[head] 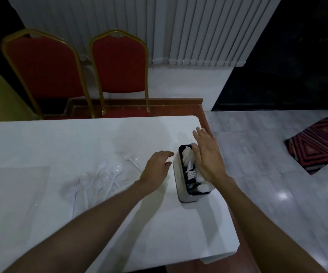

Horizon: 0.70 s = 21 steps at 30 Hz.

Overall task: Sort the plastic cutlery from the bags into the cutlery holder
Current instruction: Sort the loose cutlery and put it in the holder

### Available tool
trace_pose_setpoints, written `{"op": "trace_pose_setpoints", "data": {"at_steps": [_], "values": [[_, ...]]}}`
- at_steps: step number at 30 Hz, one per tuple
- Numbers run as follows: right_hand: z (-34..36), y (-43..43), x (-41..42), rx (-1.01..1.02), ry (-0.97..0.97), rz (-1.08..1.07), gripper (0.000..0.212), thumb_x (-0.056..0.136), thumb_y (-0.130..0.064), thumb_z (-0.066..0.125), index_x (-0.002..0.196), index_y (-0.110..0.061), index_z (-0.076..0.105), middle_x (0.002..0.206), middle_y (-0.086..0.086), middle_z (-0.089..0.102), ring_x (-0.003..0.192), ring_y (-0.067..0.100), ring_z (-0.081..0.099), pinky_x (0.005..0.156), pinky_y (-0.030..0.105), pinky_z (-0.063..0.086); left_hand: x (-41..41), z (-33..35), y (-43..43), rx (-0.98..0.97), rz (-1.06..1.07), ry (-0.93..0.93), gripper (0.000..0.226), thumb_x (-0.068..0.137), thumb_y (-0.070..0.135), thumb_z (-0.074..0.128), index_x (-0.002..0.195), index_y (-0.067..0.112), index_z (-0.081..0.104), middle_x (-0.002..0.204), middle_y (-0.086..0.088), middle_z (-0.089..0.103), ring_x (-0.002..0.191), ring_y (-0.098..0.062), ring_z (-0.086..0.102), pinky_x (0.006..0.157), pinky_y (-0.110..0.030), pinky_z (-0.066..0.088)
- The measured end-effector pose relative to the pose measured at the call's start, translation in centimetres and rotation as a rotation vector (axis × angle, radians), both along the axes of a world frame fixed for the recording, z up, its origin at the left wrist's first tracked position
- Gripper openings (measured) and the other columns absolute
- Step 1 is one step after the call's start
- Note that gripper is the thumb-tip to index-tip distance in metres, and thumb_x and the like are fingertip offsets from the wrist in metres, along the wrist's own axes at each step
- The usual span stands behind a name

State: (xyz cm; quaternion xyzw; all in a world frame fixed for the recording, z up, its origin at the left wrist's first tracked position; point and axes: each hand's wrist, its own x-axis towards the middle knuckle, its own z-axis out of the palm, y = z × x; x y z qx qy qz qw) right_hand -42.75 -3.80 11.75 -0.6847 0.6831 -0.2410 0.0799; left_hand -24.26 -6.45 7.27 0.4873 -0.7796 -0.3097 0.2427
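Note:
A metal cutlery holder [179,180] with a dark inside stands near the table's right edge, with white plastic forks and spoons standing in it. My right hand [208,156] hovers flat over the holder's right side, fingers straight, holding nothing. My left hand [156,168] is just left of the holder, fingers loosely bent, empty; whether it touches the holder's wall I cannot tell. A loose pile of white plastic spoons [100,180] lies on the table to the left, and two forks [131,160] lie closer to my left hand.
A clear plastic bag [11,194] lies flat at the left of the white table [80,138]. Two red chairs [117,71] stand behind the table. The table's right edge is close to the holder. A patterned mat [315,144] lies on the floor.

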Motion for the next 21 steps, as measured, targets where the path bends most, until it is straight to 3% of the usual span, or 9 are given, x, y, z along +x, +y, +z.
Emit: {"op": "trace_pose_setpoints", "data": {"at_steps": [3, 6, 9, 11, 14, 18, 21], "values": [[0.5, -1.1, 2.6, -0.144, -0.011, 0.003, 0.037, 0.099, -0.006, 0.045, 0.135, -0.008, 0.052, 0.142, 0.009, 0.051, 0.132, 0.023, 0.044, 0.113, 0.025, 0.025, 2.9, -1.0, -0.2, -0.013, 0.081, -0.016, 0.03, 0.093, 0.007, 0.053, 0.121, 0.011, 0.06, 0.118, -0.005, 0.064, 0.108, -0.023, 0.056, 0.09, -0.021, 0.037], [0.0, -2.0, 6.1, -0.163, -0.056, 0.077, 0.035, 0.088, 0.009, 0.053, 0.119, -0.003, 0.063, 0.119, 0.014, 0.066, 0.109, 0.028, 0.061, 0.098, 0.024, 0.04, 6.9, -1.8, -0.2, -0.004, 0.196, -0.022, 0.025, 0.09, 0.007, 0.056, 0.114, 0.011, 0.064, 0.11, -0.007, 0.067, 0.103, -0.024, 0.059, 0.088, -0.024, 0.039], [-1.7, -2.2, 9.9, 0.017, -0.145, 0.151, 0.027, 0.089, 0.004, 0.053, 0.111, -0.004, 0.066, 0.104, 0.012, 0.07, 0.091, 0.025, 0.067, 0.084, 0.031, 0.055, 11.2, -2.9, 0.3, 0.04, 0.313, 0.004, 0.024, 0.087, 0.002, 0.058, 0.108, 0.008, 0.066, 0.105, -0.01, 0.068, 0.097, -0.026, 0.061, 0.087, -0.028, 0.043], [-3.5, -1.7, 11.8, 0.192, -0.156, 0.141, 0.021, 0.091, -0.004, 0.054, 0.107, -0.008, 0.067, 0.098, 0.01, 0.071, 0.085, 0.024, 0.067, 0.076, 0.032, 0.053, 13.9, -3.7, 1.0, 0.089, 0.385, 0.004, 0.021, 0.086, 0.0, 0.058, 0.104, 0.007, 0.067, 0.103, -0.011, 0.069, 0.094, -0.025, 0.063, 0.084, -0.027, 0.044], [-6.5, -0.3, 14.9, 0.416, -0.183, 0.105, 0.016, 0.091, -0.014, 0.06, 0.103, -0.009, 0.068, 0.095, 0.008, 0.071, 0.087, 0.021, 0.065, 0.072, 0.021, 0.044, 18.5, -5.5, 2.7, 0.155, 0.499, -0.048, 0.015, 0.083, -0.001, 0.06, 0.093, 0.006, 0.068, 0.093, -0.012, 0.07, 0.087, -0.027, 0.064, 0.076, -0.027, 0.043], [-9.2, 1.3, 18.5, 0.528, -0.16, 0.152, 0.01, 0.088, -0.015, 0.065, 0.091, -0.006, 0.069, 0.088, 0.008, 0.071, 0.075, 0.015, 0.06, 0.069, 0.025, 0.048, 22.7, -7.2, 5.4, 0.237, 0.643, -0.101, 0.008, 0.081, 0.001, 0.064, 0.089, 0.003, 0.065, 0.087, -0.016, 0.066, 0.083, -0.031, 0.062, 0.07, -0.028, 0.039], [-10.9, 2.0, 21.7, 0.596, -0.132, 0.163, 0.016, 0.087, -0.021, 0.067, 0.087, -0.005, 0.066, 0.085, 0.009, 0.068, 0.075, 0.018, 0.06, 0.07, 0.031, 0.052, 24.8, -8.2, 7.2, 0.306, 0.747, -0.153, 0.019, 0.082, 0.008, 0.068, 0.097, 0.001, 0.059, 0.094, -0.017, 0.058, 0.089, -0.031, 0.056, 0.074, -0.032, 0.04]]}}
